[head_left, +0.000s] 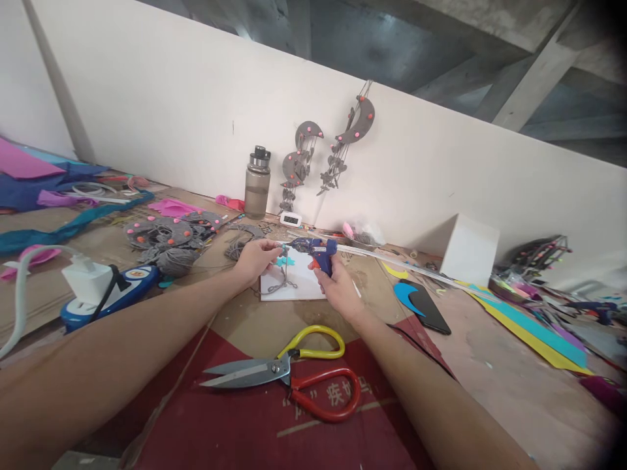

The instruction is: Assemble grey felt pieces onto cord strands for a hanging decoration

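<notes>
My right hand (337,287) grips a blue hot glue gun (316,250) with its nozzle pointing left. My left hand (255,260) pinches a small grey piece on a grey string (283,277) right at the nozzle tip. Both hands hover over a white sheet (304,284) lying on the table, with a small teal cut-out (285,262) on it. A long white glue stick (392,260) sticks out of the back of the gun toward the right.
Large scissors (289,372) with one yellow and one red handle lie near me on red cardboard. A power strip with a white charger (105,288) sits left. A water bottle (257,183), grey craft pieces (166,238), a black phone (431,312), a white box (470,251) and coloured foam strips (533,329) surround the work spot.
</notes>
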{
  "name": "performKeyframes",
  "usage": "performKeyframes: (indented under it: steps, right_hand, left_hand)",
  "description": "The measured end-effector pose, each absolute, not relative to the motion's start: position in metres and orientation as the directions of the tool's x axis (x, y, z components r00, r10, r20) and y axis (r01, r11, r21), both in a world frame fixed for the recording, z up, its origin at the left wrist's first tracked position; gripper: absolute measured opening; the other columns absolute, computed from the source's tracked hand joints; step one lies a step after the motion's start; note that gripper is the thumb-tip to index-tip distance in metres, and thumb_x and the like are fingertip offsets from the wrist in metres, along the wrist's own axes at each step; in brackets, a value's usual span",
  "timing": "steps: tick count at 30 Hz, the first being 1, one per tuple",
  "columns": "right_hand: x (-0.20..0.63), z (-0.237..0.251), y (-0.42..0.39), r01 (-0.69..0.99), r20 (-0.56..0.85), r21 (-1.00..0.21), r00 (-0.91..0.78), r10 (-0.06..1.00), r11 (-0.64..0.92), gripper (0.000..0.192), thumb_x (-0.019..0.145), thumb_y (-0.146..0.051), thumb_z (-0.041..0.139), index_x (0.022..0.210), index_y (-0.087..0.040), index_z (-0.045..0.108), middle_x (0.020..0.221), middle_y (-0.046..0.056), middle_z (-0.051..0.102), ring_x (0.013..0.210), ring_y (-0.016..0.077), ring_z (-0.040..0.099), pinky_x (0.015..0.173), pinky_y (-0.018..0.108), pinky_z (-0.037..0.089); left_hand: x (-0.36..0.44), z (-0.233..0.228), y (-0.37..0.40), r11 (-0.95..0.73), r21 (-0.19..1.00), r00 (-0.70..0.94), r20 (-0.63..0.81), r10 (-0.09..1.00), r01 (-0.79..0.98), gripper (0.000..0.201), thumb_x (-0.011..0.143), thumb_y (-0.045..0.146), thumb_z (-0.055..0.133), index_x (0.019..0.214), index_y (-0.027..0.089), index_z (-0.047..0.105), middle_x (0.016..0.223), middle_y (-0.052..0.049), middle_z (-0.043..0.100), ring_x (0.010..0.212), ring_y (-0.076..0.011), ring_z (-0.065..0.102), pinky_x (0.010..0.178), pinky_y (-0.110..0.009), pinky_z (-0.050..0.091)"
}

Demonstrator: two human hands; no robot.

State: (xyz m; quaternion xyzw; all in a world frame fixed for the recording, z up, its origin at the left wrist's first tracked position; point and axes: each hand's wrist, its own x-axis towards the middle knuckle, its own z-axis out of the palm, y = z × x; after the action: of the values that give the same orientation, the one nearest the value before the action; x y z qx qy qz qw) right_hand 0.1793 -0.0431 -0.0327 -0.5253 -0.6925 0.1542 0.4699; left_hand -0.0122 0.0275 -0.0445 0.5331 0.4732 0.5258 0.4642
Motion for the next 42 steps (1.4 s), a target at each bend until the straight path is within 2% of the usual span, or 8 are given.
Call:
performKeyframes:
  steps: [3, 5, 11, 19, 29, 36, 42]
  right_hand:
    - [0.1792, -0.0308, -0.0462, 0.633, 0.464, -0.658, -0.084, 0.882, 0.407, 0.036, 0.083, -0.024, 0.049, 0.119, -0.020, 0.046, 0.098, 0.004, 0.067, 0.088, 0.0178, 0.060, 0.083, 0.033, 0.046]
    - [0.1793, -0.0293, -0.0474, 0.655, 0.467, -0.637, -0.092, 0.880, 0.406, 0.037, 0.084, -0.024, 0.048, 0.121, -0.020, 0.046, 0.101, 0.006, 0.066, 0.093, 0.0194, 0.060, 0.086, 0.034, 0.045]
    - [0.1783, -0.0274, -0.0484, 0.698, 0.472, -0.595, -0.098, 0.876, 0.399, 0.045, 0.085, -0.025, 0.049, 0.129, -0.018, 0.041, 0.108, 0.010, 0.065, 0.097, 0.0223, 0.060, 0.085, 0.035, 0.045]
    - [0.1769, -0.0290, -0.0492, 0.746, 0.441, -0.571, -0.072, 0.895, 0.342, 0.047, 0.087, -0.025, 0.046, 0.131, -0.015, 0.037, 0.114, 0.014, 0.062, 0.105, 0.0250, 0.057, 0.089, 0.037, 0.043]
    - [0.1777, -0.0283, -0.0488, 0.748, 0.436, -0.562, -0.095, 0.895, 0.353, 0.046, 0.087, -0.025, 0.045, 0.131, -0.016, 0.036, 0.115, 0.015, 0.061, 0.109, 0.0264, 0.056, 0.091, 0.041, 0.043]
    - [0.1777, -0.0295, -0.0484, 0.733, 0.460, -0.567, -0.097, 0.883, 0.376, 0.046, 0.087, -0.024, 0.045, 0.132, -0.016, 0.036, 0.119, 0.015, 0.059, 0.112, 0.0263, 0.054, 0.093, 0.041, 0.042]
    - [0.1782, -0.0304, -0.0477, 0.744, 0.452, -0.561, -0.093, 0.887, 0.363, 0.047, 0.087, -0.024, 0.045, 0.132, -0.015, 0.036, 0.119, 0.016, 0.059, 0.113, 0.0273, 0.053, 0.093, 0.042, 0.041]
  left_hand:
    - [-0.0114, -0.0426, 0.0252, -0.111, 0.994, 0.005, 0.111, 0.994, -0.011, 0.018, 0.069, 0.028, 0.071, 0.077, 0.014, 0.060, 0.049, 0.007, 0.050, 0.033, -0.0036, 0.036, 0.034, -0.018, 0.022]
    - [-0.0109, -0.0420, 0.0243, -0.107, 0.994, 0.014, 0.107, 0.994, -0.024, 0.018, 0.070, 0.027, 0.070, 0.076, 0.014, 0.059, 0.047, 0.008, 0.047, 0.032, -0.0030, 0.033, 0.034, -0.018, 0.020]
    - [-0.0106, -0.0413, 0.0236, -0.103, 0.994, 0.029, 0.103, 0.994, -0.022, 0.020, 0.070, 0.029, 0.070, 0.078, 0.014, 0.060, 0.047, 0.008, 0.046, 0.032, -0.0027, 0.031, 0.034, -0.018, 0.019]
    - [-0.0109, -0.0376, 0.0185, -0.119, 0.993, 0.041, 0.119, 0.992, 0.009, 0.022, 0.068, 0.031, 0.072, 0.076, 0.014, 0.060, 0.048, 0.008, 0.045, 0.033, -0.0021, 0.031, 0.033, -0.018, 0.018]
    - [-0.0102, -0.0404, 0.0221, -0.108, 0.994, 0.029, 0.108, 0.994, -0.018, 0.018, 0.070, 0.027, 0.070, 0.077, 0.013, 0.062, 0.046, 0.008, 0.046, 0.032, -0.0026, 0.031, 0.034, -0.018, 0.019]
    - [-0.0114, -0.0424, 0.0247, -0.129, 0.990, 0.035, 0.127, 0.991, 0.056, 0.015, 0.072, 0.026, 0.067, 0.077, 0.014, 0.062, 0.048, 0.007, 0.047, 0.032, -0.0032, 0.033, 0.034, -0.018, 0.019]
    - [-0.0104, -0.0416, 0.0234, -0.116, 0.993, 0.023, 0.116, 0.993, 0.001, 0.015, 0.070, 0.026, 0.067, 0.076, 0.014, 0.061, 0.048, 0.007, 0.046, 0.032, -0.0031, 0.031, 0.034, -0.018, 0.019]
